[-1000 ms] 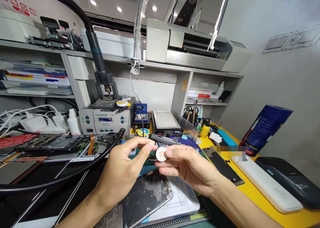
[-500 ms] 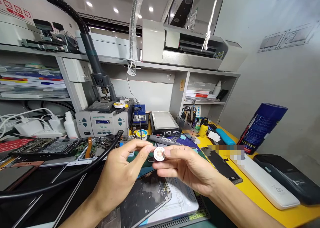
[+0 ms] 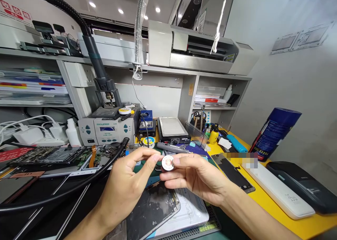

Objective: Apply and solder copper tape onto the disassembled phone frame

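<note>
A small round white spool point(image 3: 167, 162) with a copper-coloured centre is pinched between the thumb and fingers of my right hand point(image 3: 196, 173), its flat face toward me. Just left of the spool, my left hand point(image 3: 134, 177) has thumb and forefinger pressed together at its edge; whatever lies between those fingertips is too small to make out. Both hands are above a dark, opened device panel point(image 3: 155, 208), which rests on a white sheet-like item point(image 3: 193, 208).
A grey soldering station point(image 3: 107, 129) and a small heating plate point(image 3: 173, 131) stand behind. A black hose point(image 3: 86, 191) curves past circuit boards at left. On the right are a white power bank point(image 3: 281, 191), a black case point(image 3: 302, 187) and a blue can point(image 3: 276, 134).
The view has shifted very slightly. Both hands keep nearly the same pose around the spool.
</note>
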`<state>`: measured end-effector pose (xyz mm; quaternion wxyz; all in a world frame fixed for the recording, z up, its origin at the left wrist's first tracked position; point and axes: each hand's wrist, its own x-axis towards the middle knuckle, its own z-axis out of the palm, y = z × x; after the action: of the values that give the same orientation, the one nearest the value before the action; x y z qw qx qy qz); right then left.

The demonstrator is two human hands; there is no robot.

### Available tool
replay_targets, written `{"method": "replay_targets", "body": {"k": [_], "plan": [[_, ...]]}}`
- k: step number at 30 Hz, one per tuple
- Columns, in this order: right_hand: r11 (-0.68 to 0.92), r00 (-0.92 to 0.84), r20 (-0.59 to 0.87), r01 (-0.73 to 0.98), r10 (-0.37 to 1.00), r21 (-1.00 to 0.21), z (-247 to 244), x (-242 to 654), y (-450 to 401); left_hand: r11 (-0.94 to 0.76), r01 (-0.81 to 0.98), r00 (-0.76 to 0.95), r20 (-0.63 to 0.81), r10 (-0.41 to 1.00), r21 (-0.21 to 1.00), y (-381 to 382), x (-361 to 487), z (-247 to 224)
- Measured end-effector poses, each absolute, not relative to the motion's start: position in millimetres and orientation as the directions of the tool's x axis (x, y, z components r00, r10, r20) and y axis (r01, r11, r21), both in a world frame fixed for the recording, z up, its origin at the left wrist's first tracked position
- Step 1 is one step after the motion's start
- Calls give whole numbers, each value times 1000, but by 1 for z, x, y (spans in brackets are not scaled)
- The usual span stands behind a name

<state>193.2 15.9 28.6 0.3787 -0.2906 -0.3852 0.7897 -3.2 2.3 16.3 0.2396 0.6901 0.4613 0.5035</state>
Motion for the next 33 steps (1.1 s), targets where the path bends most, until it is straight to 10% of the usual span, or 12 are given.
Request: {"method": "replay_targets", "body": {"k": [33], "plan": [[-452,-626,-143,-368,766,-813,27,196,19,-490,448,97,504,858,748,-3,-3,16]]}}
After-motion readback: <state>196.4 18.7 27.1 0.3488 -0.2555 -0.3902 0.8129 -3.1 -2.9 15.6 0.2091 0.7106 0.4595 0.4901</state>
